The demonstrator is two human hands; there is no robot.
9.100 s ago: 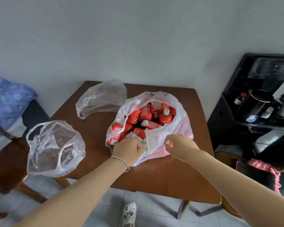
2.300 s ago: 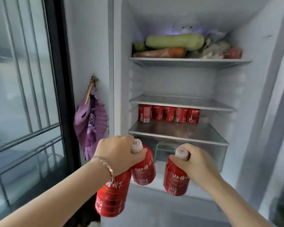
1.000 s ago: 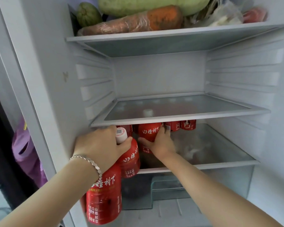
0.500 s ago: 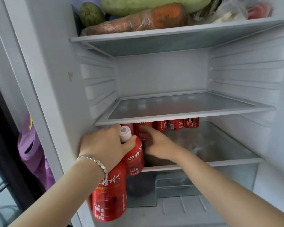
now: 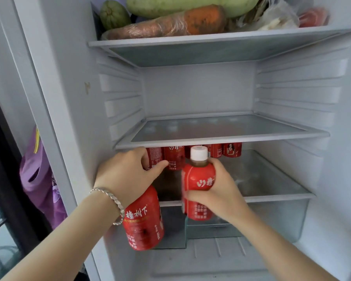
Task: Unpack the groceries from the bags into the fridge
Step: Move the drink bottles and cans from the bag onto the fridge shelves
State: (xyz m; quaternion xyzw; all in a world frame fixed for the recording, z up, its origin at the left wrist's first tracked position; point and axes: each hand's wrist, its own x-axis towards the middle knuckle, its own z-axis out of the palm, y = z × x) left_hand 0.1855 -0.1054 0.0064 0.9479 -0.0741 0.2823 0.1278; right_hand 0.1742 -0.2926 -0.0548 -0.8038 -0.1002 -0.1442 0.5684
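The open fridge fills the view. My left hand holds one red bottle by its top, and the bottle hangs in front of the fridge's left side. My right hand grips a second red bottle with a white cap, upright at the front edge of the lower glass shelf. Several red bottles stand in a row at the back of that shelf, their tops hidden by the middle shelf.
The middle shelf carries nothing. The top shelf bears a large green gourd, a wrapped carrot and bagged food. A clear drawer sits under the lower shelf. A purple cloth hangs left of the fridge.
My right hand left its bottle at the back of the lower shelf and took one of the two bottles from my left hand. My left hand now holds one.
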